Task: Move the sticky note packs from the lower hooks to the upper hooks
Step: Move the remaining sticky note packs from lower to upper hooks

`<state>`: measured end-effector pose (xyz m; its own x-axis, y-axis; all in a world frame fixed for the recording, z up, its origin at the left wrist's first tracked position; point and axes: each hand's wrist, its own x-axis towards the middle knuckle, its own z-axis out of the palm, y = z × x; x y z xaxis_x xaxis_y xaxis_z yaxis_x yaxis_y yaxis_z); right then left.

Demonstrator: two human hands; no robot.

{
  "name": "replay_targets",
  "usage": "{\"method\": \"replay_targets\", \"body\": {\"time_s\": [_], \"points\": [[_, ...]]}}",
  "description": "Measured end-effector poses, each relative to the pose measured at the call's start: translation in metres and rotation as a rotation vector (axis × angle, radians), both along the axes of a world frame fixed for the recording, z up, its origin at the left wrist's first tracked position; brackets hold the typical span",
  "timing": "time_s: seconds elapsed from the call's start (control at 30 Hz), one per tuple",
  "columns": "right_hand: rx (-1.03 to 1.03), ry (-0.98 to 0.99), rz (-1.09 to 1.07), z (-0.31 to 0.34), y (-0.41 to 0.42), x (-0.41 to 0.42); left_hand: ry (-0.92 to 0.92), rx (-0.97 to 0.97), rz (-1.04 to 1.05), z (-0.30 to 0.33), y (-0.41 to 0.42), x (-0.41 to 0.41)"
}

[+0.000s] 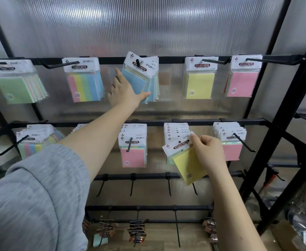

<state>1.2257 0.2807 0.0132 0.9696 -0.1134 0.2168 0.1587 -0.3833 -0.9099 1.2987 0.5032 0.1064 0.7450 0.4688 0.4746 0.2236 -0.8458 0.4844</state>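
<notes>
Although packs already hang on all five hooks of the upper rail (166, 59), the task is judged to be only partly done, since the lower rail (203, 121) is seen to carry stacks that appear thicker than those above. On the upper rail, from left to right, a green stack (16, 84), a striped stack (84, 82), a blue-fronted stack (143, 77), a yellow stack (199, 80) and a pink stack (242, 78) are hung. On the lower rail, a striped stack at far left (36, 142), a pink-fronted stack at centre (133, 147), a stack right of centre (175, 131) and a pink stack at right (230, 140) remain to be moved; a further stack is largely hidden behind the left forearm.

The blue-fronted stack is tilted on its hook and is cradled by the left hand (125, 91), the fingers spread nearly straight along its left edge and the thumb stretched beneath its lower edge. A single yellow pack (186, 160) is pinched at its header card by the right hand (208, 151), fingers curled, just in front of the stack right of centre; whether it has cleared the hook cannot be told. Its matching stack hangs directly above
</notes>
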Motion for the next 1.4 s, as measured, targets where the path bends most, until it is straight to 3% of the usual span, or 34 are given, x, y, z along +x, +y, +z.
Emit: {"method": "replay_targets", "body": {"time_s": [0.43, 0.7, 1.07, 1.4], "points": [[0.002, -0.002, -0.006, -0.005, 0.006, -0.013, 0.048, -0.062, -0.127, -0.014, 0.014, -0.018], [0.001, 0.014, -0.021, -0.007, 0.014, -0.019, 0.016, -0.345, -0.200, -0.072, 0.039, -0.044], [0.003, -0.029, -0.079, -0.009, 0.023, -0.029, 0.177, -0.548, -0.175, -0.146, 0.040, -0.079], [0.030, -0.045, -0.121, -0.008, 0.020, -0.039, 0.055, -0.702, -0.051, -0.165, -0.002, -0.093]]}}
